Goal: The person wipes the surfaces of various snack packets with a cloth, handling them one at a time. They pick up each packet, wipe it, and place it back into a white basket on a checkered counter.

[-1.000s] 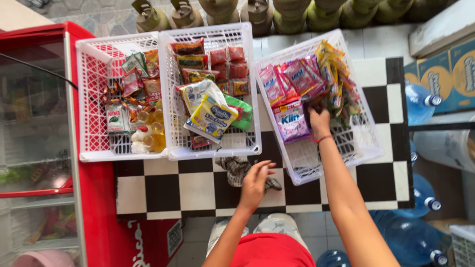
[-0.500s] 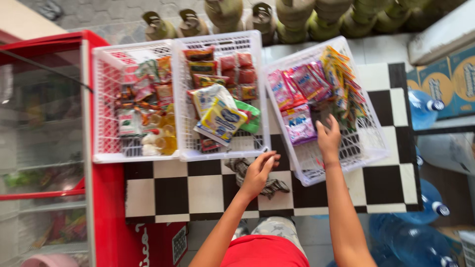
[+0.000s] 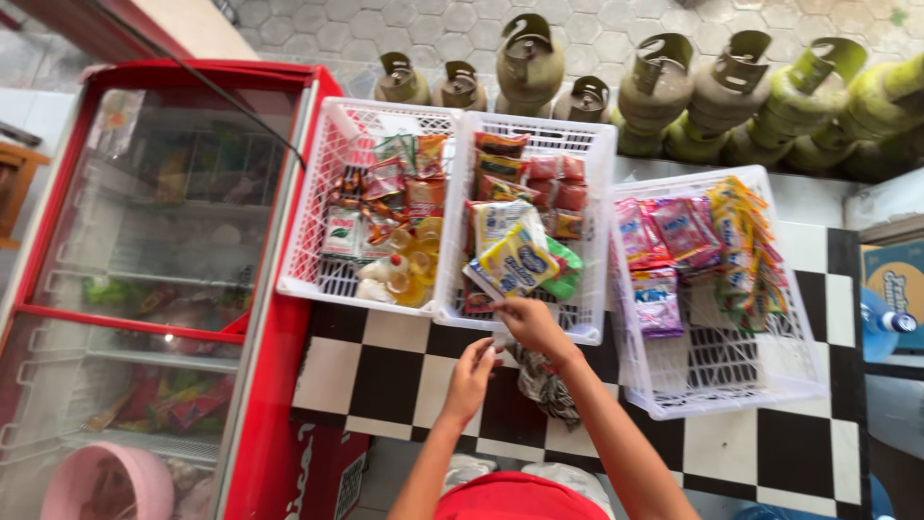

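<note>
- I am looking down at three white plastic baskets sitting side by side on a black-and-white checkered surface – I would call it a bench, though I cannot tell whether it is a counter or tiled floor.
- My right hand is reaching to the near rim of the middle basket, fingers curled at a small packet edge just under the yellow-and-blue snack packet; whether it is actually pinching something I cannot tell.
- My left hand is hovering just below, fingers loosely bent and holding nothing, above a crumpled dark cloth lying on the bench.
- The yellow-and-blue packet is lying tilted on top of the heap, near the basket's front wall – I judge that a tug on anything beneath it could be tipping it over the rim.
- The green packet beside it is resting loosely too, so it may be sliding along.
- The right basket is sitting askew with its corner close to the bench edge; a forearm brushing it could be nudging it further.
- The left basket is touching the red chest freezer, well clear of both hands.
- Green gas cylinders are standing behind – out of reach here.
</note>
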